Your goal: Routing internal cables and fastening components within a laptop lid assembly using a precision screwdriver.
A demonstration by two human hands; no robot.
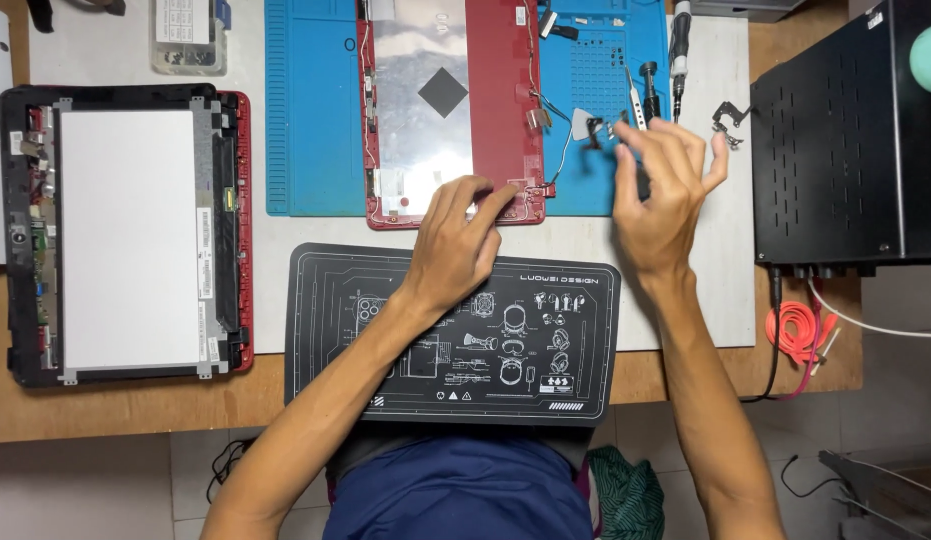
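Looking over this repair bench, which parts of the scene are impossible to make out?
Head view only:
- Right hand: whether its fingers pinch anything; the curled fingers hide it.
- Red laptop lid shell: top cut off by the frame edge; the left hand covers part of its lower corner.
- Small metal hinge bracket: details too small.
- Clear plastic parts box: contents too small, top cut off.

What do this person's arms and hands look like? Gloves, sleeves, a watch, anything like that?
Both arms are bare from the elbow down: no sleeves reach the forearms, and no gloves cover the left hand or the right hand. I see no watch, bracelet or ring on either. The fingers are slim, with short nails. At the bottom edge, a dark blue garment covers the person's body.
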